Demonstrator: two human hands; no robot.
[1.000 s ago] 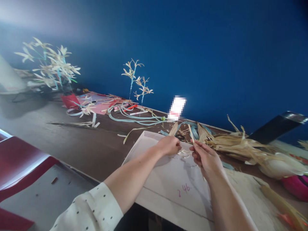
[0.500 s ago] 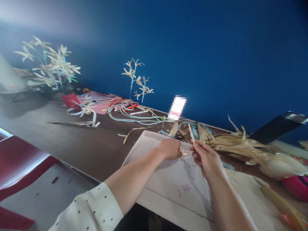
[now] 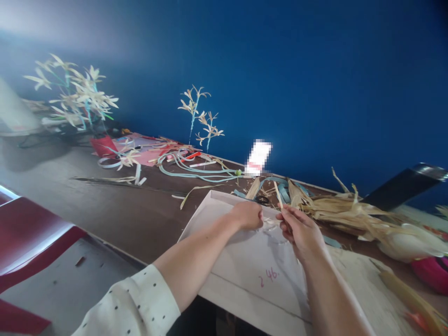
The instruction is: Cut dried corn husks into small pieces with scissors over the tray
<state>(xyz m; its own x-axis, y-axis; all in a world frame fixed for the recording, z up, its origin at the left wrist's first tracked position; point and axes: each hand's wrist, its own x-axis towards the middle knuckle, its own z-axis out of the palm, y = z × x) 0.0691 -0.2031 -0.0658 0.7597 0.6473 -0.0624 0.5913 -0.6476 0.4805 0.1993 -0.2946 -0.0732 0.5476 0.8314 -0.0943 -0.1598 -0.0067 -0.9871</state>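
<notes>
My left hand (image 3: 249, 215) is closed in a pinch over small pale husk scraps (image 3: 270, 223) lying on a white box lid (image 3: 241, 261). My right hand (image 3: 301, 231) is closed round a thin pale husk strip (image 3: 277, 194) that sticks up from its fingers. The two hands nearly meet over the lid. What the left fingertips grip is too small to name.
A pile of dried corn husks (image 3: 345, 210) lies right of the hands. Light blue ribbons (image 3: 196, 170) and red paper (image 3: 102, 145) lie on the brown table (image 3: 105, 205) further back. Husk flowers on stems (image 3: 201, 116) and a larger bunch (image 3: 79, 95) stand against the blue wall. Scissors (image 3: 261, 199) lie behind the lid.
The left hand has shifted slightly among the scraps on the lid; the right hand keeps hold of the strip almost in place.
</notes>
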